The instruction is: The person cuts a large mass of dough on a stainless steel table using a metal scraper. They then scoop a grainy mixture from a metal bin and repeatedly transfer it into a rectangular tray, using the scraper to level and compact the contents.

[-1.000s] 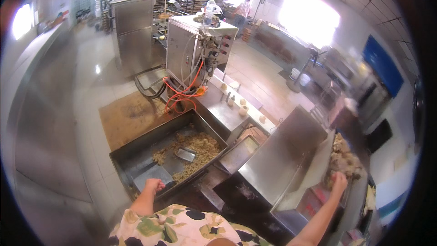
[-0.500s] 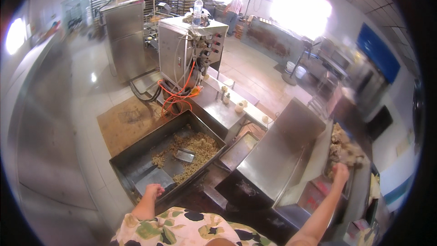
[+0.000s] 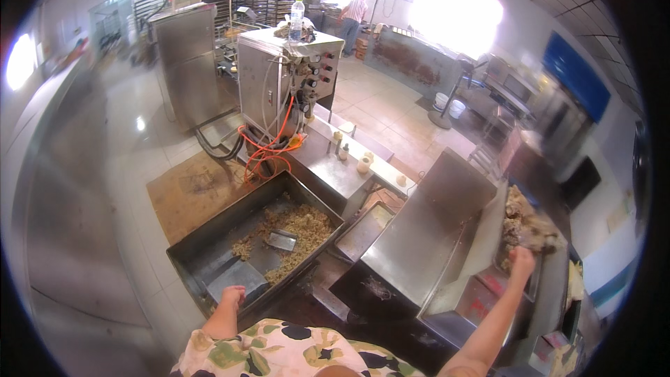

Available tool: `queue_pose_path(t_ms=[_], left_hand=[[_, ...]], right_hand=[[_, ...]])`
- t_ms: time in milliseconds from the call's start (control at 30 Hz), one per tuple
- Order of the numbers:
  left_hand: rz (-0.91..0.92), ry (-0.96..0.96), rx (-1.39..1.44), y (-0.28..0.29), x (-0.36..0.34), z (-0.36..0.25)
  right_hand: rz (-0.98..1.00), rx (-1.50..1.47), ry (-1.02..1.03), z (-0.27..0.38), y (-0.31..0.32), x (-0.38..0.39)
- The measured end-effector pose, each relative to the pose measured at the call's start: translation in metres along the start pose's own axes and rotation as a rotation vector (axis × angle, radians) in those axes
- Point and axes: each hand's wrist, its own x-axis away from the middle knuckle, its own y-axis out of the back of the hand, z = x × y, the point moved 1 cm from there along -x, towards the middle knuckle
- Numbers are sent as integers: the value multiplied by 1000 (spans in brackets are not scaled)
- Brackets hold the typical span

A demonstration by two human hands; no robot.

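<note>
My left hand (image 3: pixel 234 297) is closed, fingers curled, at the near rim of a deep rectangular metal bin (image 3: pixel 188 277). Whether it grips the rim or something else is hidden. Inside the bin lie crumbly tan clumps (image 3: pixel 307 222), a small metal scoop (image 3: pixel 282 240) and a flat metal plate (image 3: pixel 237 281) beside my left fingers. Far to the right, my right hand (image 3: pixel 520 262) is closed at the near end of a narrow tray. A heap of brownish, lumpy dough-like stuff (image 3: pixel 527 223) lies there, blurred in part. What the right fingers hold cannot be made out.
Between my arms stands a sloped steel hopper (image 3: pixel 412 251). Beyond the bin are a steel machine cabinet (image 3: pixel 265 73) with knobs, orange hoses (image 3: pixel 262 153) and a brown board (image 3: pixel 185 188) on the floor. Another person (image 3: pixel 354 17) stands far off near racks.
The whole view has shifted slightly. Both hands stay at nearly the same places, left at the bin and right at the heap.
</note>
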Motion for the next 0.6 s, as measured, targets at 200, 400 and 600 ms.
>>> queue_pose_path(t_ms=[200, 400, 600], left_hand=[[3, -3, 14, -5, 2, -1], [-12, -26, 26, -8, 1, -3], [12, -44, 49, -2, -3, -2]], right_hand=[[1, 42, 20, 2, 3, 0], [-7, 47, 24, 1, 5, -1], [-17, 79, 30, 7, 0, 3]])
